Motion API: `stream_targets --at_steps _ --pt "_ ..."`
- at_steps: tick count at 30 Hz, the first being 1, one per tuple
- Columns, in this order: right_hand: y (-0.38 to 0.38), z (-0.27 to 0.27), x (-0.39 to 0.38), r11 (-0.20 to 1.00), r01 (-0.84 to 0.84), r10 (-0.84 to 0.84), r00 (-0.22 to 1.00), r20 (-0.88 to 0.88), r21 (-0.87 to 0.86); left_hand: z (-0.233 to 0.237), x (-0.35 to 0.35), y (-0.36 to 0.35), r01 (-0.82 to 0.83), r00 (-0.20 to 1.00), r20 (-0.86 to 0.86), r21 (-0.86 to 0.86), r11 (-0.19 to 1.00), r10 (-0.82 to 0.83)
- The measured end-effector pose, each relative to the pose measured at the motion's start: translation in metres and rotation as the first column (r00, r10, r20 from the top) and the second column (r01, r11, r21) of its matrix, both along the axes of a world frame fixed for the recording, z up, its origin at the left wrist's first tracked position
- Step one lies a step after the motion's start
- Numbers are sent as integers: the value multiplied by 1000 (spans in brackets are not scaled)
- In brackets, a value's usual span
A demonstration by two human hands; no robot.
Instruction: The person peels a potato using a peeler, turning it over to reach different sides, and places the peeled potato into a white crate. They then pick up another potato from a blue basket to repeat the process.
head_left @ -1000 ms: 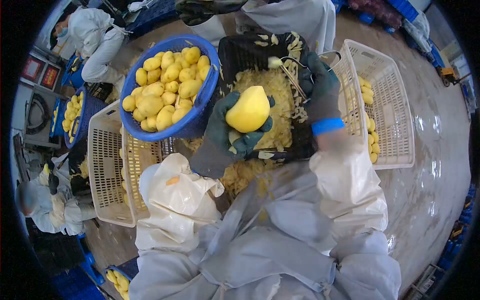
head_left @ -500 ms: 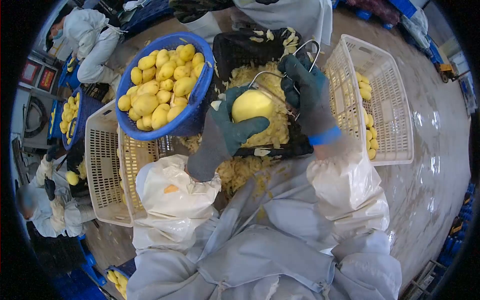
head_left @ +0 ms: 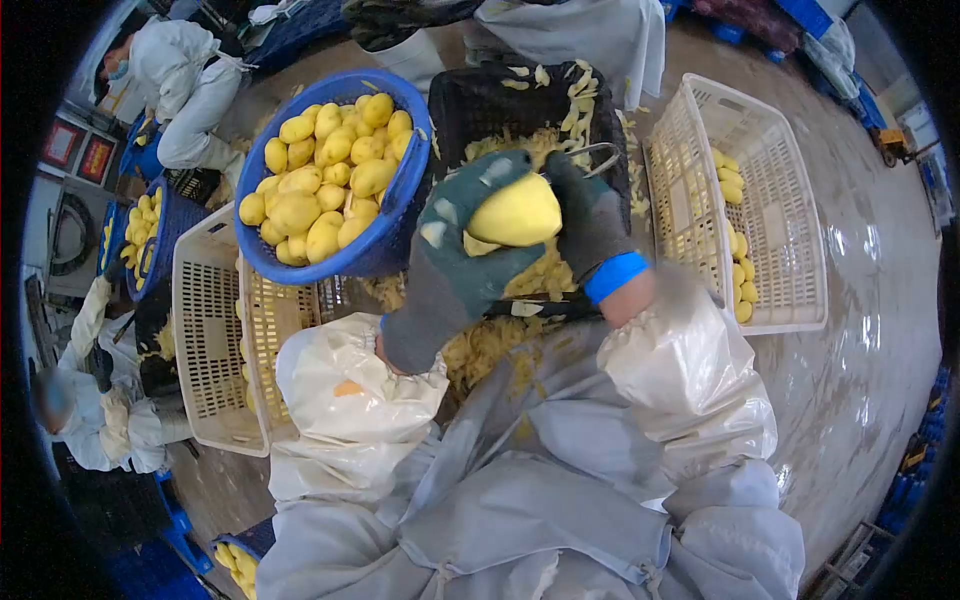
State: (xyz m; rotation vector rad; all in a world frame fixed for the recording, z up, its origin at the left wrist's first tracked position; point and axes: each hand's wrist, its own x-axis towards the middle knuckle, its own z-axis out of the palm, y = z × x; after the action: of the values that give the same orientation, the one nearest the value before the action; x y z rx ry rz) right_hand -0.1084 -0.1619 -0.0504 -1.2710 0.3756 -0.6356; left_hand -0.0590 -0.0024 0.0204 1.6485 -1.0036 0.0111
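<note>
My left hand, in a green-coated glove, is wrapped around a large pale-yellow potato from its left side. In my right hand, also gloved, is a peeler with a bent wire handle; its loop sticks out above the fingers and its blade is hidden. The right hand sits close against the potato's right side. Below both hands lies a black crate with pale peelings in it.
A blue basket heaped with yellow potatoes stands at the left. White crates flank me; the right crate holds several potatoes. At the far left, co-workers are beside other baskets. The floor looks wet.
The potato has been turned and tilted in my left hand, which rose slightly. My right hand has moved down and left, closer to the potato, and the peeler's wire loop has swung lower.
</note>
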Motion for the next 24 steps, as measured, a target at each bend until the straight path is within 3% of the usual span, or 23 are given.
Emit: stream_targets --at_steps 1,2,3,4,5,6,7,8,9,11,12,13,14,15,17,21,22,23,24 --pt "8 -11 -2 958 -28 80 982 172 -286 -4 2 -1 -4 959 284 6 1000 2" --pt "-8 -45 6 760 -168 150 985 -82 -628 -1 -5 0 -38 950 310 5 999 34" --pt "2 -43 10 926 -235 268 961 74 -296 0 -7 1 -38 951 306 6 999 34" --pt "8 -24 7 958 -287 285 953 103 4 2 -8 2 -102 926 371 60 993 72" --pt "11 0 3 898 -320 291 947 138 302 4 -8 2 -168 894 437 110 980 104" --pt "9 13 3 898 -321 291 946 140 301 7 -9 3 -273 833 531 145 951 158" --pt "6 22 3 944 -188 186 982 35 272 1 -9 1 -275 831 533 143 951 160" --pt "5 29 4 972 -57 74 995 -66 227 -11 -9 -1 -149 960 252 106 983 119" --pt "7 36 5 972 -62 79 995 -66 226 -13 -9 -4 -39 998 -51 30 999 40" --pt "10 45 6 986 132 -132 991 -8 102 -12 -14 1 -29 996 -83 84 996 36" --pt "12 46 6 983 162 -163 987 -4 81 -9 -17 3 90 899 -437 104 990 -35" --pt "13 47 6 983 163 -163 987 -5 80 -8 -20 4 209 676 -732 81 975 -84" --pt "13 48 5 985 175 -175 984 30 8 -8 -23 1 214 569 -796 -97 972 -205" --pt "14 48 4 980 189 -185 981 64 -62 -7 -23 2 216 567 -798 -95 972 -204" --pt "15 49 4 979 174 -166 983 82 -102 -2 -18 2 138 176 -906 -365 921 -385" --pt "12 50 6 967 173 -159 983 92 -186 -15 -13 4 173 224 -891 -363 915 -396" --pt "9 60 4 967 172 -157 983 90 -186 -19 -11 6 185 315 -880 -310 932 -355" --pt "2 73 -1 987 138 -136 990 40 -78 -22 -10 8 190 404 -860 -256 948 -313" --pt "-3 85 -5 994 107 -107 994 -9 31 -20 -8 9 183 403 -860 -258 949 -312"
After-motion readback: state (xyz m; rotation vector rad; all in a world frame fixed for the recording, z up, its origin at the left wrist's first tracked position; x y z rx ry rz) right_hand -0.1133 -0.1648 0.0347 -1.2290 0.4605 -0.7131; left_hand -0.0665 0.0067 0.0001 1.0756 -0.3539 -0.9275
